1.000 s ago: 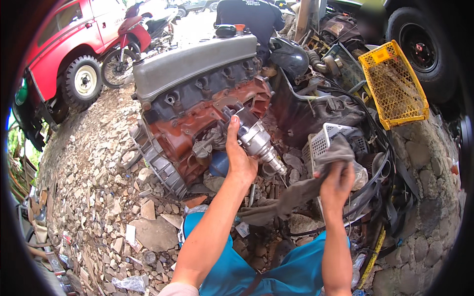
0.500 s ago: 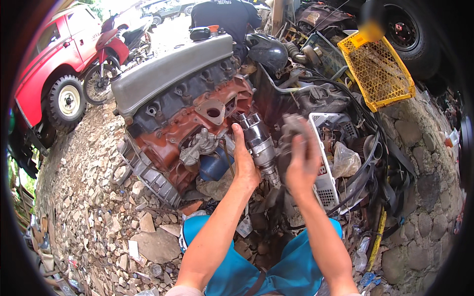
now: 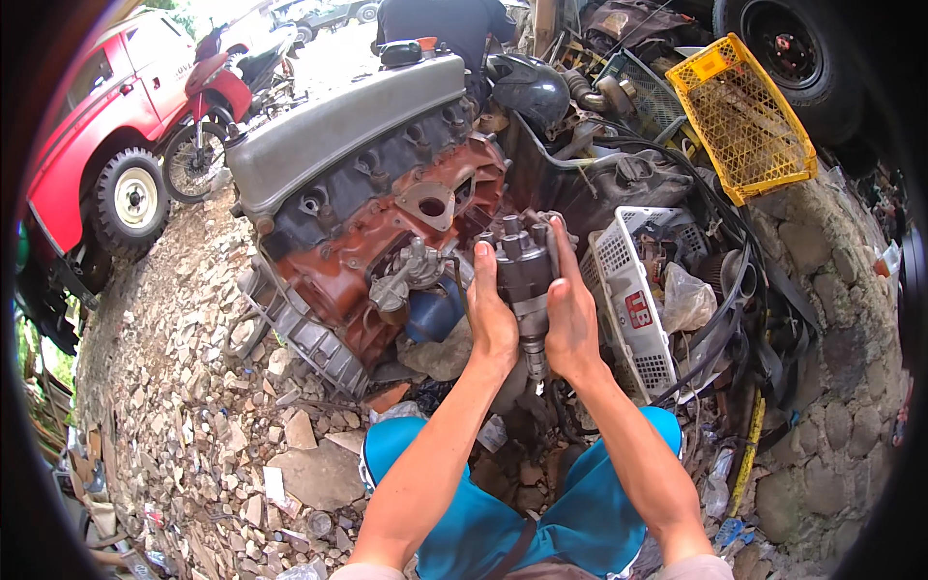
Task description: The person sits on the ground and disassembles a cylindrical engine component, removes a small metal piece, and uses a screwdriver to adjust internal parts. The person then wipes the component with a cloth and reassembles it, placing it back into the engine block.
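Observation:
Between my hands a metal distributor (image 3: 522,285) stands nearly upright, its dark cap with several towers on top and a stepped shaft below. My left hand (image 3: 491,314) grips its left side, thumb up. My right hand (image 3: 570,314) presses on its right side with a grey cloth (image 3: 556,232), mostly hidden by fingers and part. Just beyond is a large engine block (image 3: 338,261), rust-red and black with a long grey valve cover (image 3: 348,126). A silver fitting (image 3: 411,271) and a blue cylinder (image 3: 433,314) are on its near side.
A white crate (image 3: 619,314) of parts, black hoses and a yellow crate (image 3: 739,121) are at right, beside a stone surface (image 3: 822,406). A person (image 3: 430,24) bends behind the engine near a helmet (image 3: 527,92). A red vehicle (image 3: 82,159) and motorbike stand left, over rubble.
My right hand has brought the dangling cloth leftward onto the distributor, where it is now mostly hidden. The distributor has turned from slanted to nearly upright, with both hands closed round it.

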Demonstrator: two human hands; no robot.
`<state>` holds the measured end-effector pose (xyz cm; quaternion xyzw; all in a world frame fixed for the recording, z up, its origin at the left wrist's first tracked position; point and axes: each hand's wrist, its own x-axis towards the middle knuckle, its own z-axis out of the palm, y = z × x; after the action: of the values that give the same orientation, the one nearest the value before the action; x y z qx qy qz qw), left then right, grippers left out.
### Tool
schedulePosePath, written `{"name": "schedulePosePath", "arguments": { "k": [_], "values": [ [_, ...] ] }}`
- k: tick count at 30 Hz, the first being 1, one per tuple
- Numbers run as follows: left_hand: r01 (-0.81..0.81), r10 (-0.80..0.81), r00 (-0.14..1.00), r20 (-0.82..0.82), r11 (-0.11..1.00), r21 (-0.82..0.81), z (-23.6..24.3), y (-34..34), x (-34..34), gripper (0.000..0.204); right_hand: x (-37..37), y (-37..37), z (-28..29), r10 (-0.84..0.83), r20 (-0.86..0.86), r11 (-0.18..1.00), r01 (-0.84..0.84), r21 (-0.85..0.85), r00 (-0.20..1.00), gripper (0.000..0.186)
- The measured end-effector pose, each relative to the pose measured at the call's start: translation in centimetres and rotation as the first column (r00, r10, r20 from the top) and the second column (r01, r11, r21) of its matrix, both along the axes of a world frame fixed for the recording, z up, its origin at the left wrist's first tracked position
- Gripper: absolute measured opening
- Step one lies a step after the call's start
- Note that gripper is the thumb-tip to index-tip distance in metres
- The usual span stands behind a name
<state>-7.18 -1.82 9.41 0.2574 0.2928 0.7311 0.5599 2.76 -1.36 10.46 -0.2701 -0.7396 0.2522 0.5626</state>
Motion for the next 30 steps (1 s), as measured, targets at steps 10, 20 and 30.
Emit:
{"name": "schedulePosePath", "arguments": {
  "k": [10,20,30],
  "values": [
    [-0.116,0.16,0.959,-0.235,0.975,0.19,-1.2,1.4,-0.7,0.064,-1.1,0.1,0.1,-0.079,0.112,0.996,0.075,0.047,0.991,0.079],
    [0.269,-0.281,0.944,0.172,0.959,0.088,1.3,1.1,-1.1,0.078,2.1,1.6,2.2,0.017,-0.603,0.935,-0.227,-0.274,0.797,0.068],
    [0.042,-0.047,0.942,0.332,0.999,0.023,0.1,2.2,-1.7,0.068,0.4,-2.6,1.6,0.013,0.13,0.992,-0.029,0.122,0.991,0.066]
  ]
}}
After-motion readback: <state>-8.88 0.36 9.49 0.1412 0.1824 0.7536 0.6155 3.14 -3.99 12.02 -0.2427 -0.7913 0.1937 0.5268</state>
